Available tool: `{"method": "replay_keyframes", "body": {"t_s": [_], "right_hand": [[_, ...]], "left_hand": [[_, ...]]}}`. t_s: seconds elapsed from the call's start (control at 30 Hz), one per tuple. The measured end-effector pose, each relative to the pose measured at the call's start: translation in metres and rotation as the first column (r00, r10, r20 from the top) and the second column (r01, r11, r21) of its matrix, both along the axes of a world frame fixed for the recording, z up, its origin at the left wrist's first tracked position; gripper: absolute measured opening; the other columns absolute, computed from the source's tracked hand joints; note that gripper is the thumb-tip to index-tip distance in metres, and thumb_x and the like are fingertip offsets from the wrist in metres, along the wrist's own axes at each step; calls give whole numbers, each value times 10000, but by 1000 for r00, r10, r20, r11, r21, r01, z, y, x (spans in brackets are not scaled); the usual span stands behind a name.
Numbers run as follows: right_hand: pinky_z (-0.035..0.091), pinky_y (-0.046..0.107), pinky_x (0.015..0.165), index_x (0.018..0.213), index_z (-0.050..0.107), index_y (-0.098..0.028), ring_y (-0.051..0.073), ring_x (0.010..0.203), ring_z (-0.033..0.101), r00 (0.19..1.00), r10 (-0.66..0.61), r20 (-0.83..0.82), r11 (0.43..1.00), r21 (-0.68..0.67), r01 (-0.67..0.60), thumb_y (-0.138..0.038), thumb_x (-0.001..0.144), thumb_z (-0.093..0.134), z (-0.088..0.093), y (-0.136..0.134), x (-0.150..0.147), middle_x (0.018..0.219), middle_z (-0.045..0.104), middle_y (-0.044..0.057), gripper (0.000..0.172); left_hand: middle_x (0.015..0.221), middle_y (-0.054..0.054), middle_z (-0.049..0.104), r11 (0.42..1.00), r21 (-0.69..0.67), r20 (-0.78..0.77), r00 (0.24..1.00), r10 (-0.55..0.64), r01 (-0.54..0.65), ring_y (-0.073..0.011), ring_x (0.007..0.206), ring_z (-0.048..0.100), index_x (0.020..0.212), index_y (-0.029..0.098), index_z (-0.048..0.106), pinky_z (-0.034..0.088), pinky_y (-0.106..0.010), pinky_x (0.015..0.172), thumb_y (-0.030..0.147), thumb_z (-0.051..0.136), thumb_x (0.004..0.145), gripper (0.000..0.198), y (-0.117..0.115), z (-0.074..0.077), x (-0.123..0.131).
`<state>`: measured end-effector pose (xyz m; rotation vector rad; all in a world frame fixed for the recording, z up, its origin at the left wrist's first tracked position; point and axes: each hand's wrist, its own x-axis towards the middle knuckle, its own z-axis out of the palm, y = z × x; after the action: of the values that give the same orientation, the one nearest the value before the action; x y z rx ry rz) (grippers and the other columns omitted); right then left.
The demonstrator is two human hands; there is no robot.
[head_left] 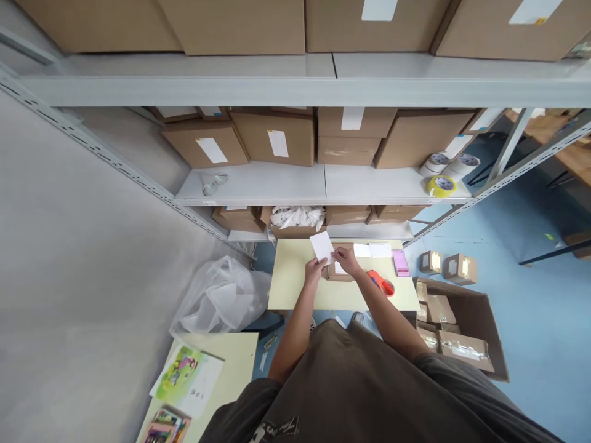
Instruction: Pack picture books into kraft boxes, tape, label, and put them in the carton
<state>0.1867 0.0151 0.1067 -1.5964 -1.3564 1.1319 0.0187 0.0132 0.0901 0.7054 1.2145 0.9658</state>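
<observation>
My left hand [314, 271] pinches a white paper slip [322, 245], perhaps a label, at its lower edge. Close beside it, my right hand [347, 259] has its fingers closed at the slip's right edge. Under both hands a small brown cardboard box [340, 275] with a white patch lies on the pale yellow table [295, 295]. A red tape dispenser [382, 283] rests to the right of the box, near my right forearm. Beyond it are white papers [373, 250] and a pink item [400, 263], which is blurred.
Grey shelving [258, 184] with cardboard boxes rises ahead, with tape rolls [441, 184] at its right. A big carton [496, 344] of parcels stands right of the table. At left are a clear plastic bag [221, 295] and a second table [240, 351] with picture books.
</observation>
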Motion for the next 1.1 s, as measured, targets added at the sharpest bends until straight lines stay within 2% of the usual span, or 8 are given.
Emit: {"method": "replay_keyframes", "body": {"t_s": [0.1,0.23,0.4,0.67,0.83,0.97,1.03,1.1], "right_hand": [[539,336,724,830,680,-245,216,773,687,978,-76,-192,996,-54,67,-686,845,675,15,-14,-9,802,715,26,442],[548,339,731,898,728,-238,209,780,716,940,-144,-311,989,-81,125,-603,828,758,36,-40,-7,874,768,45,373],[563,358,794,882,730,-234,202,788,714,919,-145,-368,989,-36,142,-564,830,786,55,-58,8,877,779,44,338],[556,355,786,855,700,-231,200,794,694,899,-108,-424,992,15,126,-594,860,775,72,-76,43,815,748,31,371],[549,359,798,861,693,-235,201,803,689,895,-44,-444,993,81,89,-603,896,755,78,-86,67,837,741,30,375],[543,354,786,893,703,-243,208,820,674,890,5,-455,990,130,61,-594,908,755,80,-91,82,833,718,20,355],[547,360,801,905,706,-247,213,839,671,895,29,-445,987,155,45,-586,924,744,82,-93,90,851,720,23,342],[551,369,819,911,702,-248,217,853,671,897,55,-439,983,180,28,-584,937,728,82,-96,100,865,725,28,338]], "left_hand": [[789,-78,773,997,77,-30,1000,7,-5,-178,722,663,893,109,813,505,-295,686,539,926,635,514,1,12,-23],[810,-81,785,985,171,-57,998,-10,20,-186,752,664,864,129,813,506,-298,719,521,911,685,442,2,35,-24],[850,-91,800,977,211,-46,999,-28,37,-242,842,714,904,134,824,548,-345,789,513,917,695,442,-6,59,-2],[973,-120,816,978,187,-93,993,-77,93,-260,889,744,993,129,820,581,-386,840,523,910,712,491,-20,69,37],[1151,-115,789,929,368,-374,919,121,28,-246,985,743,1181,211,784,586,-368,887,422,913,749,498,-36,88,60],[995,-91,810,843,436,-364,918,-154,315,-235,894,758,966,214,835,601,-347,833,488,819,837,304,-50,108,80],[947,-86,816,844,414,-335,919,-208,342,-237,858,759,938,203,846,601,-353,819,487,820,821,308,-54,114,92],[900,-81,813,873,388,-301,936,-182,294,-236,845,753,905,190,848,596,-357,827,481,826,800,310,-57,114,103]]}}
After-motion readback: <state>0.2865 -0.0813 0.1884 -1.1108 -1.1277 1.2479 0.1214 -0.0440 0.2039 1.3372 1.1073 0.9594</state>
